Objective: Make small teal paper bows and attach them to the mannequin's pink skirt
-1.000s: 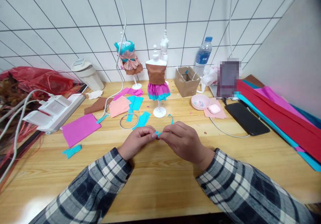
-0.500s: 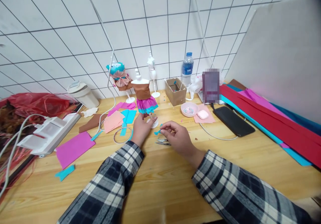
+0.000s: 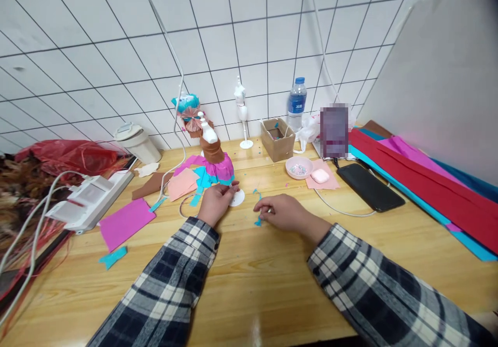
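Note:
A small white dress form in a brown top and a magenta and blue skirt leans to the left. My left hand is closed around its stand, just above the round white base. My right hand is curled low over the table, to the right of the base. A bit of metal shows between its fingers, seemingly the thread snips, mostly hidden by the hand. Blue paper scraps lie beside those fingertips.
Behind stand a bare dress form, a decorated one, a cardboard box and a water bottle. To the right are a pink bowl and a black phone. Coloured paper and a power strip lie left.
The dress form has tipped left in my left hand. My right hand has let the blue scrap drop, and the snips have gone from the tabletop. The view has shifted slightly.

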Available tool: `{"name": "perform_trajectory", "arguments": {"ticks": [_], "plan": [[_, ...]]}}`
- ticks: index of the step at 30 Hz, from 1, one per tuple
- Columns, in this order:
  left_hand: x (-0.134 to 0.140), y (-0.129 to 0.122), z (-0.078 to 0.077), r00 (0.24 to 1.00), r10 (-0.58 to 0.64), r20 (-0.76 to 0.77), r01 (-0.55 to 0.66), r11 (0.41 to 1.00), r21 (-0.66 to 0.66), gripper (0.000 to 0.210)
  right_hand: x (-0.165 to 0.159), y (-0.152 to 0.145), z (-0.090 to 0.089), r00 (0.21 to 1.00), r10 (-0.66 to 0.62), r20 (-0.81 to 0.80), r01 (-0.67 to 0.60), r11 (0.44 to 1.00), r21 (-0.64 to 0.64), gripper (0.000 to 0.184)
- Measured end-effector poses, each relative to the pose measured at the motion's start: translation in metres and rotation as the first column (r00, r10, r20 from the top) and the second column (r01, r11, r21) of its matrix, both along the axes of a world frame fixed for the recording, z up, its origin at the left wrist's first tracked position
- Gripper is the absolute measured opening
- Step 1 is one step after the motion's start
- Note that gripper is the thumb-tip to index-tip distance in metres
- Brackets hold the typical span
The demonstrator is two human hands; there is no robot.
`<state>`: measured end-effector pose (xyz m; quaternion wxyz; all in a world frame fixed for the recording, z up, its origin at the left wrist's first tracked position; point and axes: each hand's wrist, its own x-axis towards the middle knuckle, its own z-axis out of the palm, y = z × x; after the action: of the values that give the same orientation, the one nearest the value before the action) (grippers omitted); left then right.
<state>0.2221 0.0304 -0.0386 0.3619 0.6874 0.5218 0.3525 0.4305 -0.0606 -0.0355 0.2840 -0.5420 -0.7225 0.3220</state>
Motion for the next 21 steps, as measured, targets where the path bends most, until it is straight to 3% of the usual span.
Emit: {"name": "perform_trajectory", "arguments": {"ticks": [2, 8, 11, 15, 17, 18, 19, 21], "plan": [[-0.003, -0.004, 0.0, 0.999, -0.044, -0.01, 0.044, 0.999, -0.009, 0.034, 0.007, 0.003, 0.001, 1.0, -0.025, 0.009, 0.025, 0.999, 0.022, 0.024], [-0.004, -0.007, 0.001, 0.994, -0.108, -0.015, 0.108, 0.994, -0.008, 0.039, 0.006, 0.008, -0.005, 0.981, -0.081, -0.176, 0.088, 0.996, 0.032, 0.026], [-0.007, -0.01, 0.003, 0.998, -0.034, -0.052, 0.036, 0.999, 0.023, 0.037, 0.002, 0.006, -0.006, 0.926, -0.134, -0.353, 0.143, 0.99, 0.001, 0.03], [-0.018, -0.03, 0.01, 0.987, 0.146, -0.071, -0.138, 0.985, 0.102, 0.051, -0.001, 0.002, -0.001, 0.773, -0.235, -0.589, 0.2, 0.972, -0.125, 0.037], [-0.023, -0.045, 0.016, 0.977, 0.202, 0.065, -0.208, 0.974, 0.089, 0.048, -0.006, 0.002, 0.004, 0.719, -0.287, -0.632, 0.244, 0.957, -0.157, 0.034], [-0.023, -0.052, 0.021, 0.965, 0.175, 0.196, -0.176, 0.984, -0.011, 0.042, -0.01, 0.002, 0.008, 0.699, -0.301, -0.648, 0.26, 0.952, -0.162, 0.033], [-0.023, -0.059, 0.025, 0.921, 0.125, 0.37, -0.075, 0.987, -0.145, 0.035, -0.014, 0.004, 0.012, 0.683, -0.303, -0.665, 0.268, 0.95, -0.158, 0.031], [-0.019, -0.069, 0.033, 0.753, 0.099, 0.65, 0.174, 0.923, -0.343, 0.031, -0.024, 0.008, 0.02, 0.66, -0.272, -0.7, 0.276, 0.955, -0.111, 0.029]]}}
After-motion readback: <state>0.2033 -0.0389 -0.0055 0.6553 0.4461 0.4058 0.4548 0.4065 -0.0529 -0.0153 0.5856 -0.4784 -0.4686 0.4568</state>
